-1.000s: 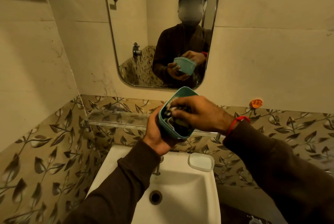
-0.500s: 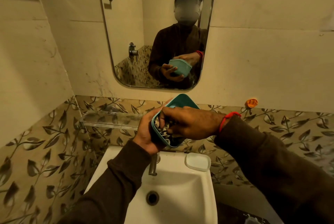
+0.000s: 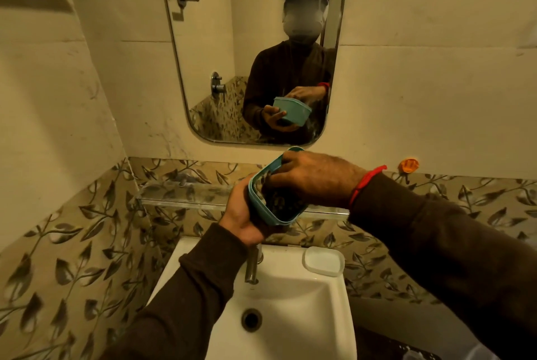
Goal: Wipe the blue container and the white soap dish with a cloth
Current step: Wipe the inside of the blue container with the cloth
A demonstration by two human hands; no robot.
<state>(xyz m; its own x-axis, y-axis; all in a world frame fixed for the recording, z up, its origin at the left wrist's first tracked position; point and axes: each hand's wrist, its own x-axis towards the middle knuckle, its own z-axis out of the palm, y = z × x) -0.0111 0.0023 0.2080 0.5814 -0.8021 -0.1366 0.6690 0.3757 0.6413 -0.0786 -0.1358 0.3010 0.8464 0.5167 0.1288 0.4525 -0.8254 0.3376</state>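
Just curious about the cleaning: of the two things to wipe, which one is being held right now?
The blue container: the left hand holds it up over the sink while the right hand reaches inside. The white soap dish lies untouched on the sink's rim.

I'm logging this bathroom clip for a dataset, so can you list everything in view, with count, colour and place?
blue container: 1, teal-blue, held tilted above the sink
cloth: 1, dark patterned, inside the container
soap dish: 1, white, on the sink's back right corner
sink: 1, white, bottom centre
tap: 1, metal, at the sink's back edge
glass shelf: 1, clear, on the leaf-pattern tiles
mirror: 1, on the wall above
hook: 1, orange, on the wall at right
left hand: grips the container from outside
right hand: fingers in the container on the cloth, red thread at the wrist
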